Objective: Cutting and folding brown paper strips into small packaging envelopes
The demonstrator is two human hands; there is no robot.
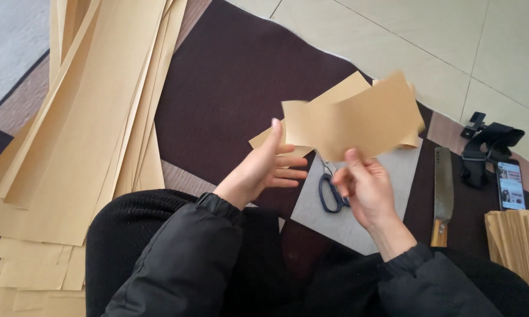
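While both forearms angle inward, the left hand (264, 167) and right hand (361, 182) pinch a curved tan paper piece (355, 123) above blue-handled scissors (330, 191).

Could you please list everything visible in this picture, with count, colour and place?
paper piece: a few, tan, held up in both hands
long paper sheets: many, tan, stacked at left
small paper stack: one, tan, lower right
scissors: one, dark blue handles, on the grey mat
grey mat: one, under the hands
knife: one, wooden handle, right of mat
phone: one, screen lit, far right
black strap: one, above phone
left hand: behind the paper
right hand: pinching the paper's lower edge
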